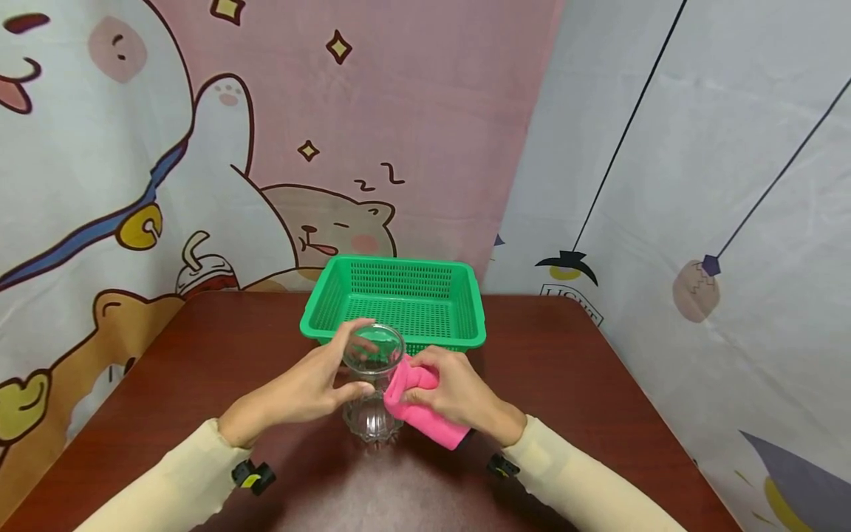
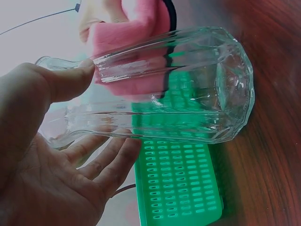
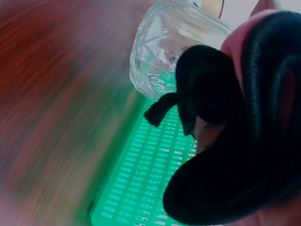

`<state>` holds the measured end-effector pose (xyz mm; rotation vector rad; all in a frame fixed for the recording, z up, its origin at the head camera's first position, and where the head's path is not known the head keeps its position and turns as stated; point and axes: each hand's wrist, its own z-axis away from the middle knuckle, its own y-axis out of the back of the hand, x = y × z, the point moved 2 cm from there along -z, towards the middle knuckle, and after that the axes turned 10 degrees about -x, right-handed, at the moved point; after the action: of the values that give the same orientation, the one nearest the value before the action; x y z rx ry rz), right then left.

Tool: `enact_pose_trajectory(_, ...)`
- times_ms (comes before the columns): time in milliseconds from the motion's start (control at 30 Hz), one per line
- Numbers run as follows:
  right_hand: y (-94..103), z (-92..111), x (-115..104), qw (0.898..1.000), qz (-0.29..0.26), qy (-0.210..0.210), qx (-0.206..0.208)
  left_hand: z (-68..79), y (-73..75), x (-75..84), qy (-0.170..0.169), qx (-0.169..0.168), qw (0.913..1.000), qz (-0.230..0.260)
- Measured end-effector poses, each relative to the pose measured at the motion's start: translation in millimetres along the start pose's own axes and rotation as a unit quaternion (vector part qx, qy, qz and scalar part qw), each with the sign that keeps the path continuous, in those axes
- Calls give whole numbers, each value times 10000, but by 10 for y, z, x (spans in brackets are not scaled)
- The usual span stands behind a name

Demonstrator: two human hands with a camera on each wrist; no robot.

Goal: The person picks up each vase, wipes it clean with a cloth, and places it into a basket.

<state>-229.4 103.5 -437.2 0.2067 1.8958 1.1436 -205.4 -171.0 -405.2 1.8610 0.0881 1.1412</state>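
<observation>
A clear glass vase (image 1: 374, 414) with a round rim, a narrowed neck and a ribbed body stands upright in front of me. My left hand (image 1: 319, 377) grips its neck, thumb on the near side and fingers round the far side. Bunched in my right hand (image 1: 459, 388) is a pink cloth (image 1: 435, 425), pinched between thumb and fingers right at the vase's rim and neck. The right wrist view shows the cloth's black edging (image 3: 207, 188) and a small black loop, which hide most of that hand. Through the glass vase (image 2: 188, 94) the pink cloth shows in the left wrist view.
Behind the hands, a green plastic basket (image 1: 475, 325) with slotted walls sits toward the table's far edge. The table (image 1: 552, 384) is dark reddish-brown wood. A cartoon-printed curtain (image 1: 452, 133) hangs behind it and along the sides.
</observation>
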Motion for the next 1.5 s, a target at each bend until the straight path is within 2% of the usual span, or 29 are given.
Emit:
enact_pose_trajectory(333,-86,19,71,9945,952,154,-409,10,9,12,49,-31,10000,20)
enact_pose_trajectory(767,-209,80,153,9870,1263,-26,-991,18,-3,20,58,-21,10000,2)
enact_pose_trajectory(1100,-253,89,165,9828,1529,-85,-1035,24,-5,8,86,-40,9999,46)
enact_pose_trajectory(1500,-266,95,171,9841,1519,-29,-924,24,-2,11,83,-27,10000,34)
